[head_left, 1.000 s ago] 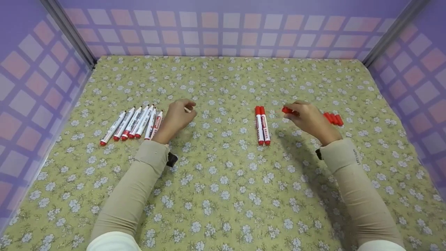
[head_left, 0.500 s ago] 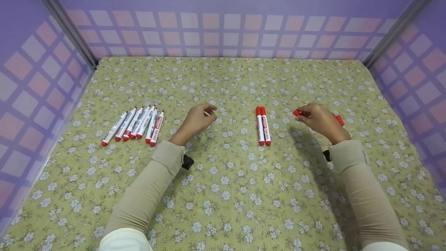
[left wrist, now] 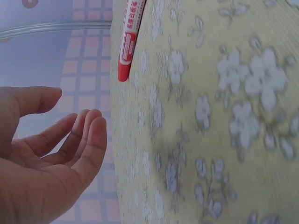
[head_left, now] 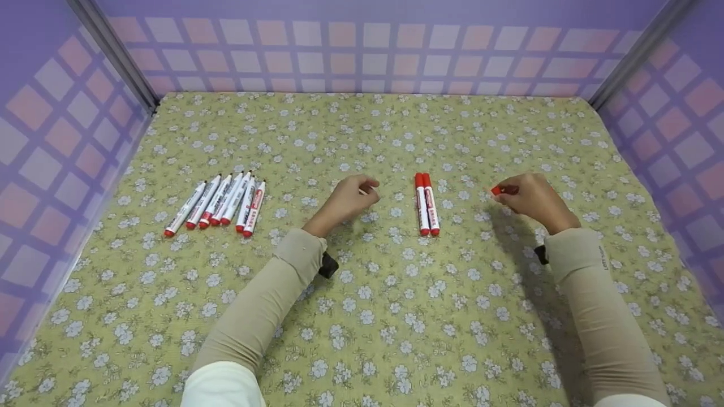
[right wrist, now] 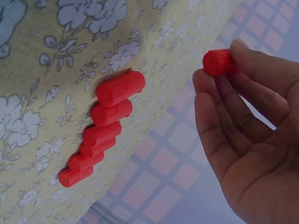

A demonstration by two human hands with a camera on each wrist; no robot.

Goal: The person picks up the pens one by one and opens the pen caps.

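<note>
My right hand [head_left: 534,198] pinches a red marker cap [right wrist: 219,62] between thumb and fingertips, held above the cloth. Below it, in the right wrist view, several red caps [right wrist: 112,113] lie in a row; the hand hides them in the head view. My left hand [head_left: 348,200] hovers with loosely bent fingers, and the left wrist view shows it holding nothing. Two capped red markers [head_left: 427,203] lie side by side between the hands. To the left lie several uncapped white markers [head_left: 218,200] with red ends. One marker [left wrist: 128,44] shows in the left wrist view.
A yellow-green flowered cloth [head_left: 362,328] covers the table. Purple panels with a pink and white check stand behind [head_left: 362,45] and on both sides.
My left hand has moved right, away from the uncapped markers, towards the capped pair. My right hand has moved a little right with the cap, covering the row of caps. The markers have stayed put.
</note>
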